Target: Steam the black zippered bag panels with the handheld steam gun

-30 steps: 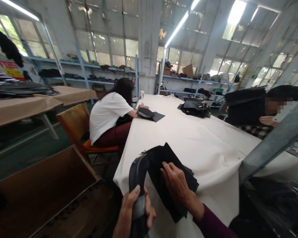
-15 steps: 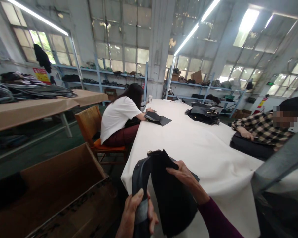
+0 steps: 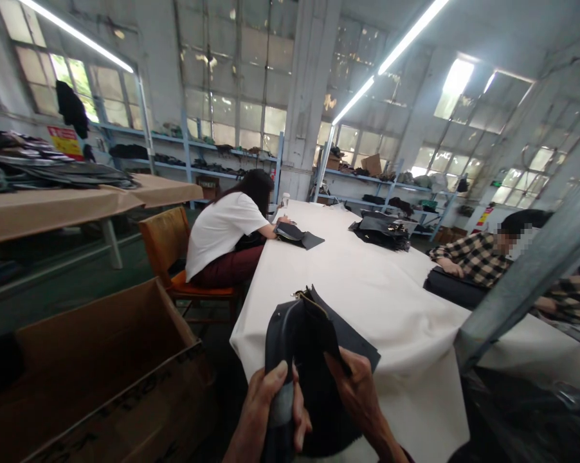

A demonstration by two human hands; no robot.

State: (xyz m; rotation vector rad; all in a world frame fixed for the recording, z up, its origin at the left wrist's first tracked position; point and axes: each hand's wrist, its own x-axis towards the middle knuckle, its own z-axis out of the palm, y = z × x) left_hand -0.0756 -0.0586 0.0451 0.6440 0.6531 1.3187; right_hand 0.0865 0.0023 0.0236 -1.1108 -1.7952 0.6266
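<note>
While both hands clench the black leather piece [image 3: 302, 334], left hand [image 3: 265, 411] and right hand [image 3: 355, 392] hide its lower end.

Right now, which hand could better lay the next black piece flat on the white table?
Probably the right hand. It pinches the loose black piece right at the white table edge, beside the flat pieces. The left hand is busy, its grip wrapped around the curved black part, off the table.

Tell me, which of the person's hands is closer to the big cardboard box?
Left. The left hand grips black material just right of the cardboard box; the right hand is farther right, over the table edge.
</note>
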